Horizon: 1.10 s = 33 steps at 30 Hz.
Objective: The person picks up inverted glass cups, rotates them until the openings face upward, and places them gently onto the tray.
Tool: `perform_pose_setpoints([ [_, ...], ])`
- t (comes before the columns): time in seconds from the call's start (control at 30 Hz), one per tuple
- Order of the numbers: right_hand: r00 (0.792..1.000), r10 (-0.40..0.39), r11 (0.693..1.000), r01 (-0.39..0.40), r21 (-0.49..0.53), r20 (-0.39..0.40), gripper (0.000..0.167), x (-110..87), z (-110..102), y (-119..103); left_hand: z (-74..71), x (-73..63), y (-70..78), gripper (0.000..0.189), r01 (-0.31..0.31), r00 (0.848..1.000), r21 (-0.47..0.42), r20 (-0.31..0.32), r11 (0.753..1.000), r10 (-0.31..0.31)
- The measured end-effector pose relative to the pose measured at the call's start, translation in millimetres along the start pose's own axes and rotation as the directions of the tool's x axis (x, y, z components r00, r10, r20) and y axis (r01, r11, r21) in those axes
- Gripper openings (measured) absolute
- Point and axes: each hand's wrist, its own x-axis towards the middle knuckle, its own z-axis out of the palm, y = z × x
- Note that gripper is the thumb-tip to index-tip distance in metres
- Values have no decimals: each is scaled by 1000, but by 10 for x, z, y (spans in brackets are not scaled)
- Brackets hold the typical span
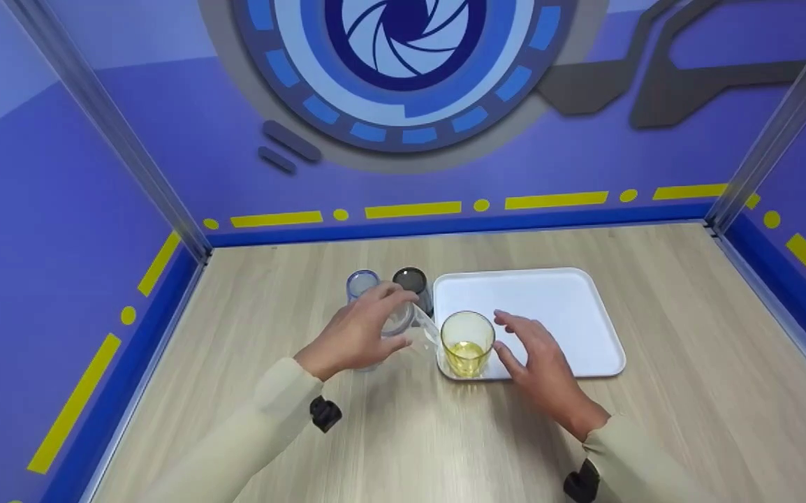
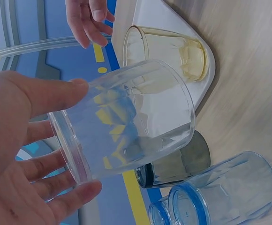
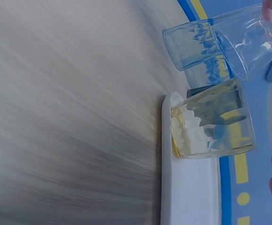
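Note:
My left hand (image 1: 355,334) grips a clear drinking glass (image 2: 140,117) around its thick base, thumb on one side and fingers on the other. The glass is tipped, its mouth toward a yellow-tinted glass (image 1: 468,342). That yellow glass stands upright on the near left corner of a white tray (image 1: 543,307). Just to its right hovers my right hand (image 1: 546,367), fingers loosely spread and holding nothing. In the left wrist view, the clear glass overlaps part of the yellow one.
Left of the tray, a dark grey glass (image 1: 411,281) and a blue glass (image 1: 363,283) stand mouth down. Another blue glass (image 2: 230,192) is partly hidden under my left hand in the head view. Printed panels (image 1: 130,175) wall in the wooden table (image 1: 270,293).

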Motion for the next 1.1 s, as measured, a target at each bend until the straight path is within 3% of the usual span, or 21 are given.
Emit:
perform_pose_setpoints([
  [1.1, 997, -74, 997, 74, 19, -18, 46, 104, 14, -57, -67, 70, 149, 57, -11, 1000, -111, 16, 994, 13],
])
